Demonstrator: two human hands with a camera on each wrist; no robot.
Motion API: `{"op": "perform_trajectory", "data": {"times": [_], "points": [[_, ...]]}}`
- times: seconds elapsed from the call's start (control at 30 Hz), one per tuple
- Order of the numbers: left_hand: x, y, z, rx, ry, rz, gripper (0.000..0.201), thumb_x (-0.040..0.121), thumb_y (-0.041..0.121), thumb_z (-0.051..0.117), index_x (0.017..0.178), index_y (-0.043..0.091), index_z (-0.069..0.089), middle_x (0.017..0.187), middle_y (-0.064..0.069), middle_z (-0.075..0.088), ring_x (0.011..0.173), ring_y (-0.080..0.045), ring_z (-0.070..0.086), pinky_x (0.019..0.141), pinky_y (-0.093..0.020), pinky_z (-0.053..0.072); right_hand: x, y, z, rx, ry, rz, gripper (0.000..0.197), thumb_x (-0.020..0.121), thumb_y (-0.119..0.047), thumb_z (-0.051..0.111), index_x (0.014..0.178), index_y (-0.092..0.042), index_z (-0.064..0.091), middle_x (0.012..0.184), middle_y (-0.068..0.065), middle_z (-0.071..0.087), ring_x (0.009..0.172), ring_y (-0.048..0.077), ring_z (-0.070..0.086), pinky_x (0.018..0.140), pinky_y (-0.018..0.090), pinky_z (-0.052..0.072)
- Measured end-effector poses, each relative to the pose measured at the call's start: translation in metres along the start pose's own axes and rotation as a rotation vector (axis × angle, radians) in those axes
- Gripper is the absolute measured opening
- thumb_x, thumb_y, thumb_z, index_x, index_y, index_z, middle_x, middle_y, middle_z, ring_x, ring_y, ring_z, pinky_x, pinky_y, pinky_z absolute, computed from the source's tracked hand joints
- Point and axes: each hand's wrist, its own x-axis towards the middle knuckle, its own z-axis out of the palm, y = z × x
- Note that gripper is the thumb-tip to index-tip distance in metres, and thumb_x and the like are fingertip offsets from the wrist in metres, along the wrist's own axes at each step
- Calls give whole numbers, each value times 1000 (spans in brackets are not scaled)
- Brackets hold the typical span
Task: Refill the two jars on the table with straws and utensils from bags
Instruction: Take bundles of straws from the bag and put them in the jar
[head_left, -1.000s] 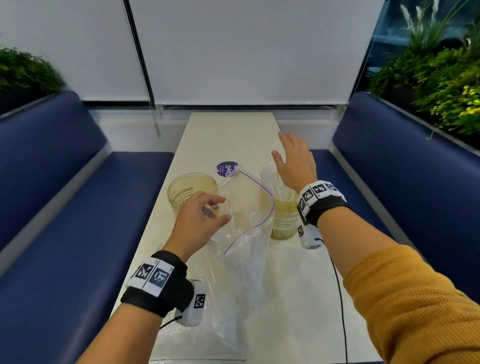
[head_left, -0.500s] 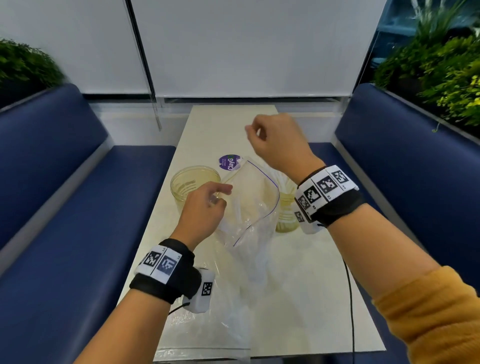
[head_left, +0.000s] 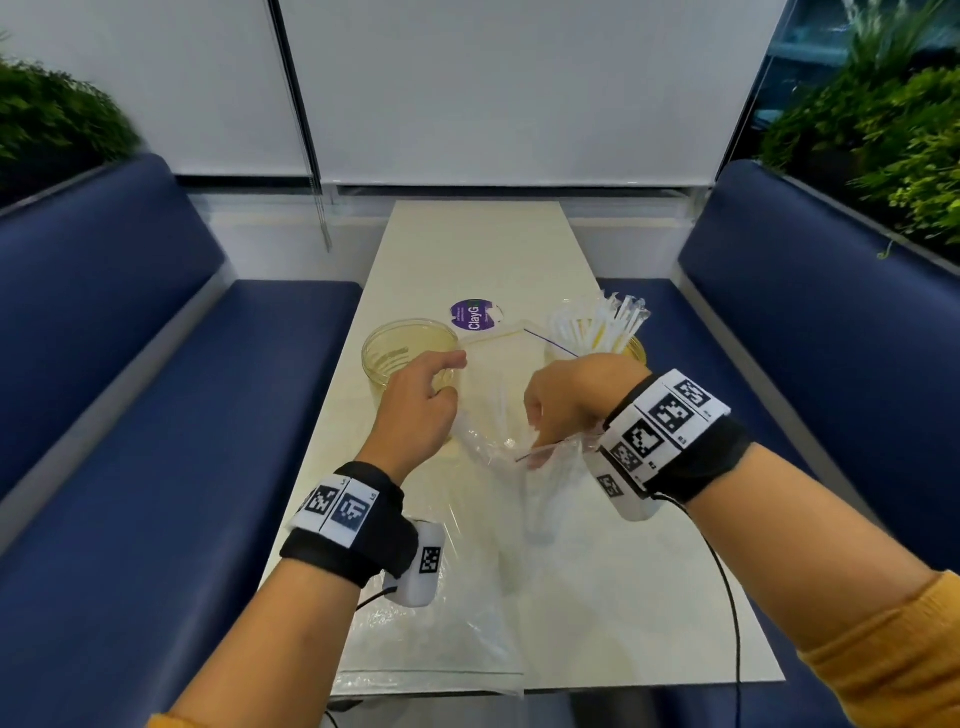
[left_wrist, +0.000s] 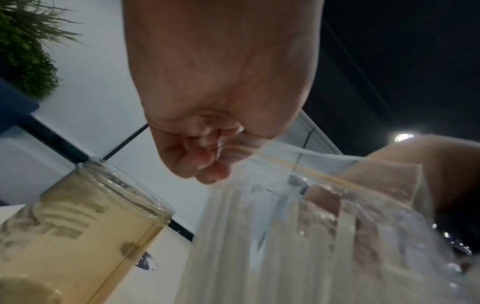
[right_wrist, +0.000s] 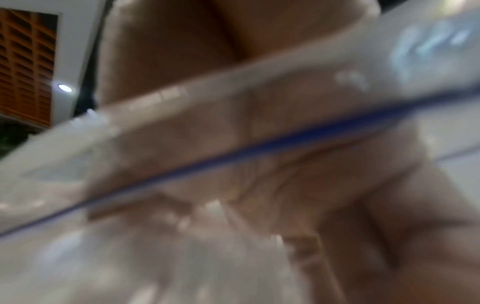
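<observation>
My left hand pinches the rim of a clear zip bag and holds its mouth open over the table's middle. The pinch shows in the left wrist view. My right hand is dipped into the bag's mouth with its fingers pointing down. They are blurred behind the plastic, so I cannot tell their grip. A few wrapped straws stand inside the bag. The left glass jar is empty. The right jar holds a bunch of wrapped straws.
A second clear bag lies flat at the near edge of the white table. A purple round sticker lies behind the jars. Blue benches run along both sides. Plants stand behind the backrests.
My right hand came back from above the right jar, swung over the bag and dropped into its mouth. The left hand kept its pinch on the rim.
</observation>
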Motion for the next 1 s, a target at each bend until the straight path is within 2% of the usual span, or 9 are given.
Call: {"op": "perform_trajectory", "data": {"times": [0.1,0.2,0.33,0.53,0.63,0.73,0.87,0.93,1.0], "points": [[-3,2,3,-39,-26,-3,48,93,-1,48,136,18,59,142,7,55,123,-8,51,110,-28,40,1,-2,6,41,88,-19,37,78,-43,82,100,-14,74,97,2,76,75,18,73,79,36,61],[-5,4,7,-26,-51,47,42,93,13,64,134,23,60,135,11,58,96,-3,56,87,-10,42,3,-7,3,110,138,0,32,81,-32,81,103,-11,72,96,4,76,67,16,72,70,30,60],[-10,5,10,41,-110,104,57,82,41,79,133,26,58,130,13,59,111,-7,54,90,-21,41,3,-12,-9,162,229,37,42,81,-25,82,116,-8,65,106,8,71,88,24,73,83,37,60],[-12,10,20,0,-151,91,90,56,70,83,130,27,55,128,14,57,114,-5,57,90,-25,46,-7,-17,-42,212,390,27,19,83,-13,80,92,-8,64,72,3,59,62,23,69,76,35,62],[-8,15,32,-21,-84,116,74,53,71,80,110,30,59,112,12,62,99,-7,60,76,-23,49,-12,-25,-53,190,497,-13,26,83,-10,79,72,-14,56,70,2,56,60,19,62,73,33,60],[-4,18,43,-110,8,101,61,55,68,72,101,30,62,104,6,67,88,-14,62,75,-34,55,-11,-29,-56,205,520,-38,24,82,-6,77,71,-13,58,70,4,59,58,19,65,68,33,62],[-2,20,50,-124,46,113,27,68,54,73,81,37,56,84,-7,66,68,-21,57,63,-35,48,-9,-26,-51,364,524,-117,12,84,-15,79,90,-11,69,73,3,66,51,16,71,52,26,59],[4,19,51,-102,70,97,21,83,41,73,74,30,57,66,-6,62,52,-14,51,53,-31,41,-4,-24,-46,479,557,-185,31,80,-33,83,101,-15,69,89,0,67,60,14,71,51,21,50],[10,17,52,-125,92,76,15,93,31,67,80,26,63,60,6,60,46,0,50,49,-17,36,-2,-21,-42,540,610,-222,51,75,-49,83,111,-16,68,92,-7,59,75,10,62,58,20,42]]}}
